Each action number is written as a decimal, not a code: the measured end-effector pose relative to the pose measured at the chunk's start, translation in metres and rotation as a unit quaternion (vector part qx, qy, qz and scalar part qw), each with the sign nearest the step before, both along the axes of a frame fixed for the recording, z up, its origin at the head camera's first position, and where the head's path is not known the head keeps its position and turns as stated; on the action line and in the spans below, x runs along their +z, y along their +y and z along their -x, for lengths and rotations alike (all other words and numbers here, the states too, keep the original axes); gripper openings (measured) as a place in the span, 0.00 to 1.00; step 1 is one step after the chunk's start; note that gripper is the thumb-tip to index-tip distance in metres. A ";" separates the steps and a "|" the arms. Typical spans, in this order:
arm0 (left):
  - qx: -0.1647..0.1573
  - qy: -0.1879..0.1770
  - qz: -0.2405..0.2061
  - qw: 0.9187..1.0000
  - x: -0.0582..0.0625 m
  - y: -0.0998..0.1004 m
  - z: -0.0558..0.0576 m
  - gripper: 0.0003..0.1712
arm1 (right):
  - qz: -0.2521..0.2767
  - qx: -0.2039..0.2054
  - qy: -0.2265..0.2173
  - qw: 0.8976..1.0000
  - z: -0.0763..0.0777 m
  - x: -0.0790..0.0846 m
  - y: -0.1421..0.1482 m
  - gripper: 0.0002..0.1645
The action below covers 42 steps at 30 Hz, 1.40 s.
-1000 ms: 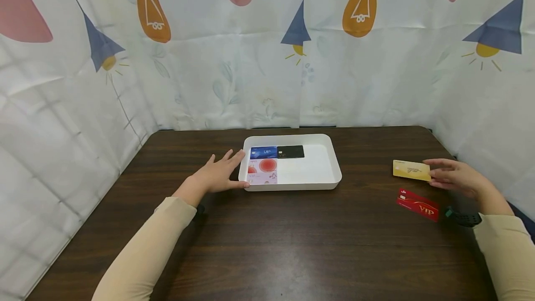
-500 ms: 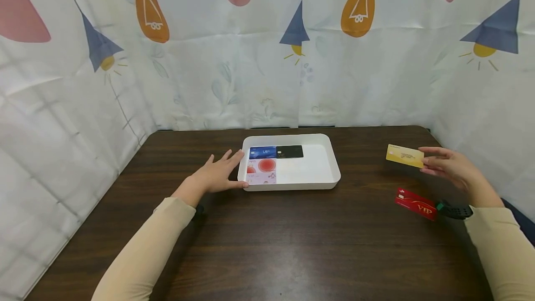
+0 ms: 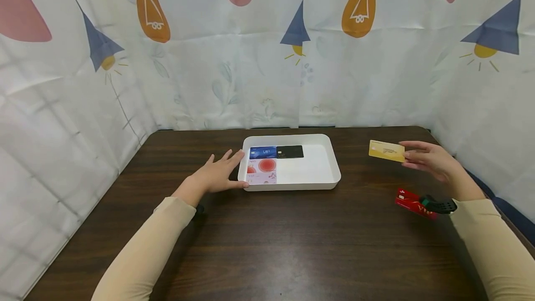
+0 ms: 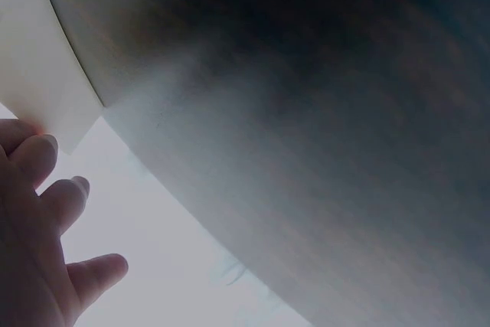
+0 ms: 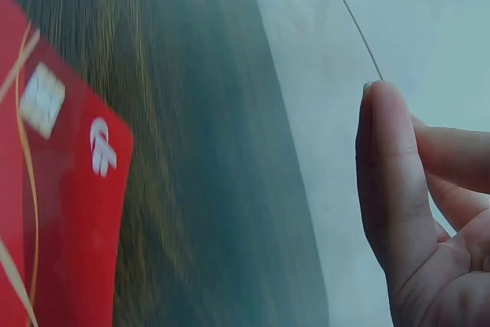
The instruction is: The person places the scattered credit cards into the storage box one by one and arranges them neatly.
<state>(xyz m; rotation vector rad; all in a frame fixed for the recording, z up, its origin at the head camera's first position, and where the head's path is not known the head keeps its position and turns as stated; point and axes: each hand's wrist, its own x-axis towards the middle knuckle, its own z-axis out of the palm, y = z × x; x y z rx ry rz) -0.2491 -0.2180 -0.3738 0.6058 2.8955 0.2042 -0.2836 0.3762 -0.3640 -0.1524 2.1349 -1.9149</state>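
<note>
Between thumb and fingers my right hand point(image 3: 432, 164) pinches the right end of a gold card point(image 3: 385, 150), held above the table's right side. In the right wrist view the card shows edge-on as a thin line at the fingertips. A red VIP card point(image 3: 408, 201) lies on the table under the right wrist, partly hidden by the watch band. My left hand point(image 3: 215, 174), fingers spread, touches the left rim of a white tray point(image 3: 309, 186). Inside the tray are a blue VIP card point(image 3: 262, 152), a black VIP card point(image 3: 290, 152) and pink cards point(image 3: 262, 172) below the blue one.
The dark wooden table point(image 3: 271, 236) reaches back to a white patterned curtain point(image 3: 259, 82), which also hangs along both sides. A dark watch band point(image 3: 439, 205) sits on the right wrist.
My right hand has lifted the gold card off the table and carried it left, toward the tray. The right wrist now covers part of the red card. The left hand stays put.
</note>
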 end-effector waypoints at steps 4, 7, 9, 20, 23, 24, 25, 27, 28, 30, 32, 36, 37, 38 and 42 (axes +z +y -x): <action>0.000 -0.001 0.002 1.000 0.001 0.000 0.000 0.64 | 0.001 0.010 0.010 1.000 0.000 0.004 -0.011 0.20; 0.001 -0.002 0.002 1.000 0.002 0.001 0.000 0.64 | -0.004 0.014 0.014 1.000 0.000 0.006 -0.019 0.20; 0.002 -0.001 0.001 1.000 0.002 0.001 0.000 0.64 | -0.014 0.022 0.016 1.000 0.000 0.006 -0.025 0.19; 0.002 0.001 -0.001 1.000 0.000 0.000 -0.001 0.65 | -0.015 0.057 0.018 0.998 -0.001 0.010 -0.063 0.17; 0.002 0.001 -0.001 1.000 0.001 0.000 -0.001 0.65 | -0.007 0.059 0.016 0.998 -0.001 0.009 -0.073 0.16; 0.003 0.002 -0.001 1.000 0.001 0.000 -0.001 0.65 | -0.008 0.058 0.016 0.998 -0.001 0.009 -0.077 0.16; 0.003 0.002 -0.001 1.000 0.001 0.000 -0.001 0.65 | -0.010 0.060 0.017 0.998 -0.001 0.009 -0.080 0.17; 0.003 0.001 -0.001 1.000 0.001 0.000 -0.001 0.64 | -0.013 0.062 0.017 0.998 0.000 0.008 -0.087 0.19; 0.003 0.001 -0.001 1.000 0.001 0.000 -0.001 0.64 | -0.014 0.062 0.016 0.998 0.001 0.007 -0.090 0.21; 0.003 0.001 -0.001 1.000 0.001 0.000 -0.001 0.64 | -0.016 0.066 0.016 0.998 0.002 0.007 -0.096 0.26; 0.004 0.000 -0.001 1.000 0.001 0.001 -0.001 0.64 | -0.017 0.068 0.013 0.997 0.003 0.006 -0.102 0.30; 0.005 0.000 0.000 1.000 0.002 0.001 -0.001 0.64 | -0.020 0.070 0.012 0.997 0.004 0.004 -0.113 0.33; 0.005 0.000 0.000 1.000 0.002 0.001 -0.001 0.64 | -0.020 0.070 0.011 0.997 0.004 0.004 -0.116 0.33; 0.004 0.000 0.000 1.000 0.002 0.001 -0.001 0.64 | -0.020 0.071 0.010 0.997 0.005 0.004 -0.118 0.33; 0.004 0.001 0.001 1.000 0.001 0.001 -0.001 0.64 | -0.017 0.072 0.009 0.997 0.006 0.002 -0.128 0.34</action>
